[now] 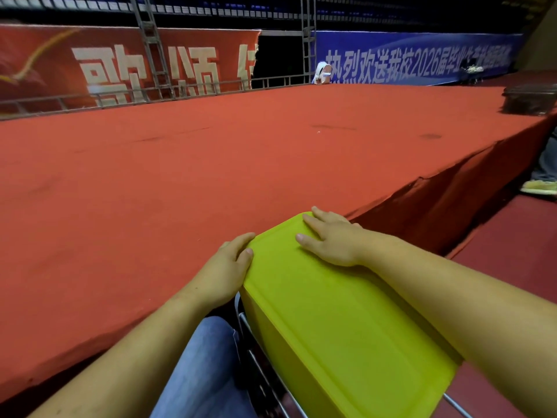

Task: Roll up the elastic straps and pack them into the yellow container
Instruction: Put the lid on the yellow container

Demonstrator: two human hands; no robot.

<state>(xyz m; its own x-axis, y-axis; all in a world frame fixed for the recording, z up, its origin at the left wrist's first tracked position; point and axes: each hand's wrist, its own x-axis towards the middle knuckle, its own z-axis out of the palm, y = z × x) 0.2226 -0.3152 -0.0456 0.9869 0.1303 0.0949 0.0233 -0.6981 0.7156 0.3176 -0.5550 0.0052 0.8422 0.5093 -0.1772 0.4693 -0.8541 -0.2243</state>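
Yellow container, lid closed, on wire rack beside denim-clad leg; left hand clasps its far-left rim, thumb on top; right hand flat on lid, fingers straight; red-carpeted platform beyond; red banner and blue banner at rear.

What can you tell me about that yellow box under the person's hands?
The yellow container looks like matte plastic, rectangular with rounded corners; its flat lid with a shallow raised border is on, so the inside is hidden. It seems to rest on a metal wire frame beside the red carpeted platform. The right hand lies flat on the lid's far end; the left hand holds its far left corner, thumb on top.
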